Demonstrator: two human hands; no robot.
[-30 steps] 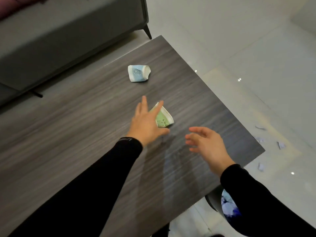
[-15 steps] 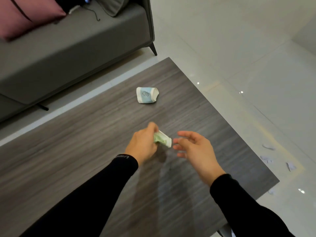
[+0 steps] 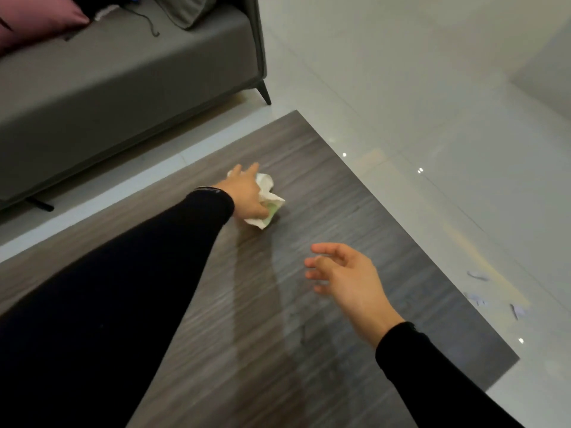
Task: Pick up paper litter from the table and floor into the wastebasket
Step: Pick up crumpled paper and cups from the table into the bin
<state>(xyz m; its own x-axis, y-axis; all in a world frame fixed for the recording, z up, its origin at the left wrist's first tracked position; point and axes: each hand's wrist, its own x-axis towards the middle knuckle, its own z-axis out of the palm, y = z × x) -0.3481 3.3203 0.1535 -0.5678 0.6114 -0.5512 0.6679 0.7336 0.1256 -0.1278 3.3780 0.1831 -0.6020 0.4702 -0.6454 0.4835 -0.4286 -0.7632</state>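
My left hand (image 3: 244,193) reaches across the dark wood-grain table (image 3: 355,350), its lower fingers closed on a crushed green paper cup (image 3: 268,215). The outstretched fingers of that hand lie over a second crumpled white paper cup (image 3: 265,183), which they mostly hide. Nearer to me, my right hand (image 3: 343,273) hovers above the table with fingers apart and nothing in it. Several small paper scraps (image 3: 477,275) lie on the pale floor to the right of the table. The wastebasket is out of view.
A grey sofa (image 3: 123,75) with a pink cushion (image 3: 34,17) stands beyond the table's far edge, its leg (image 3: 264,94) near the table's far corner. Glossy white floor tiles (image 3: 432,118) stretch to the right.
My left hand closed on the green cup, carried it forward and now covers the second cup. My right hand stayed open and dropped back from the left. The view tilted up.
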